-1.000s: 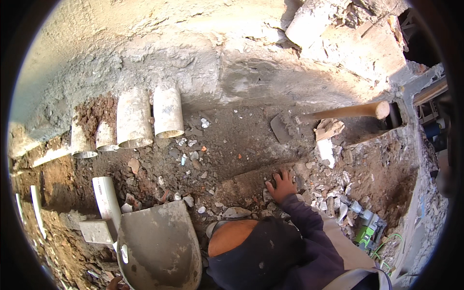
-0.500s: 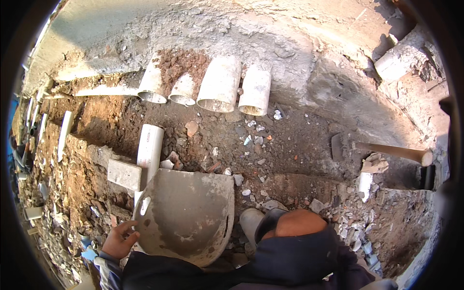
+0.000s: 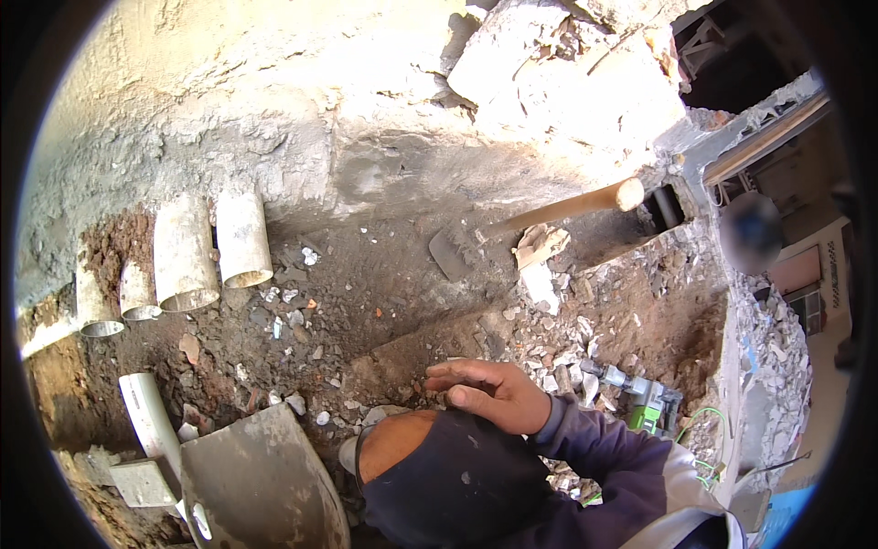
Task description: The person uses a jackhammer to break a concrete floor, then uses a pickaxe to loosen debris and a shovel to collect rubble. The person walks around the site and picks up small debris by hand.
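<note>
My right hand [image 3: 498, 395] reaches across just beyond my bent knee, fingers stretched out and holding nothing. Past it, on the dark soil of the trench, lies a hoe [image 3: 572, 209]; its wooden handle points to the upper right and its flat blade rests in the dirt. My left hand is out of the picture. At the lower left stands a grey, dirt-stained rubber basket [image 3: 265, 485], cut off by the lower edge. A white plastic pipe [image 3: 149, 412] and a flat concrete block [image 3: 142, 483] sit beside it.
Several white pipe ends [image 3: 187, 252] stick out below the rough wall [image 3: 274, 119]. Broken rubble [image 3: 594, 361] covers the right bank, where a green power tool [image 3: 647, 412] with a green cord lies. A dark pipe [image 3: 668, 206] shows in a hole at the trench's far end.
My view has swung to the right. My left hand, earlier beside the basket's rim, has left the picture. My right hand has come into sight over my knee.
</note>
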The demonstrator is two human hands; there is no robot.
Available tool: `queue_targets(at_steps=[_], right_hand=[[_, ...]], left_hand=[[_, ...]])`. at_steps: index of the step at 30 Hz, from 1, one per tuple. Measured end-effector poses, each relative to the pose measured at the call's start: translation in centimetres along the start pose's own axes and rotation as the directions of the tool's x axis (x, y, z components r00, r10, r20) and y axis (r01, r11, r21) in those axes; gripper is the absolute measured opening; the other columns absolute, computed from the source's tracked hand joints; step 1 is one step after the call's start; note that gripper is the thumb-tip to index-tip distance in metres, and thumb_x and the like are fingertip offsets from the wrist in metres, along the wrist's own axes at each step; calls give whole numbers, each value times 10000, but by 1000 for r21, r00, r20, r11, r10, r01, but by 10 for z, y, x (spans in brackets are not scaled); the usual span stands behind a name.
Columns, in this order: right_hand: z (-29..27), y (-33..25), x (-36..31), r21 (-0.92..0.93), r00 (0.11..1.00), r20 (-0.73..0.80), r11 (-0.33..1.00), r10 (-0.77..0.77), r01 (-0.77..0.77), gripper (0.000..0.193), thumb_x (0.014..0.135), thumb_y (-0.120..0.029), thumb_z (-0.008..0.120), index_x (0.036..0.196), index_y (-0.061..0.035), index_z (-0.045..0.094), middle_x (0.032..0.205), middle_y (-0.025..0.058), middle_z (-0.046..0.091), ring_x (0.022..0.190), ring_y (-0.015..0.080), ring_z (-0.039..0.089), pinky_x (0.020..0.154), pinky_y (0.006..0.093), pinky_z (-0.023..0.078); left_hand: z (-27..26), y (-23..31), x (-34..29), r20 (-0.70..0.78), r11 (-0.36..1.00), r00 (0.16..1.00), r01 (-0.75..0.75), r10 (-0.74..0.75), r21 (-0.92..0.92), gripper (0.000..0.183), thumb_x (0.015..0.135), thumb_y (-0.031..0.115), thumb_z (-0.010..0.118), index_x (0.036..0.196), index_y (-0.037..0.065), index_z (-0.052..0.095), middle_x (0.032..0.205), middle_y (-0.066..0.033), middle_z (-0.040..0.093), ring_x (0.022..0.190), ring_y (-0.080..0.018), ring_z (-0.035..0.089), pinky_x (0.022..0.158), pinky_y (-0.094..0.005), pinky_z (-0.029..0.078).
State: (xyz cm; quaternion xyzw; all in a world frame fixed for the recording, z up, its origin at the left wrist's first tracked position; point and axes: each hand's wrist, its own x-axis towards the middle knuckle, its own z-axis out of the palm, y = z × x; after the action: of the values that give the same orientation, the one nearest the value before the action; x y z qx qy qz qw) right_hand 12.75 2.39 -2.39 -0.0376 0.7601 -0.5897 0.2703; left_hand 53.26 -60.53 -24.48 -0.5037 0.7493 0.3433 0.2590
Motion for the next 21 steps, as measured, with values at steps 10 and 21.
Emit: queue_targets(at_steps=[10, 21], right_hand=[[81, -104, 39, -198, 914, 308, 922, -263, 332, 571, 836, -274, 752, 1283, 24, 559, 1270, 214, 568, 1198, 356, 545, 1014, 418, 421], [73, -167, -43, -567, 922, 339, 823, 187, 41, 473, 871, -391, 661, 1173, -33, 591, 1210, 161, 578, 1095, 352, 582, 961, 401, 475]], left_hand=[[40, 90, -44, 194, 851, 980, 135, -40, -508, 423, 856, 98, 562, 1254, -31, 502, 1053, -178, 625, 809, -257, 645, 617, -337, 524], [-51, 177, -168, 282, 633, 956, 266, -78, -727, 346, 747, 0, 546, 1093, -13, 538, 973, -164, 656, 764, -285, 683, 539, -374, 578]])
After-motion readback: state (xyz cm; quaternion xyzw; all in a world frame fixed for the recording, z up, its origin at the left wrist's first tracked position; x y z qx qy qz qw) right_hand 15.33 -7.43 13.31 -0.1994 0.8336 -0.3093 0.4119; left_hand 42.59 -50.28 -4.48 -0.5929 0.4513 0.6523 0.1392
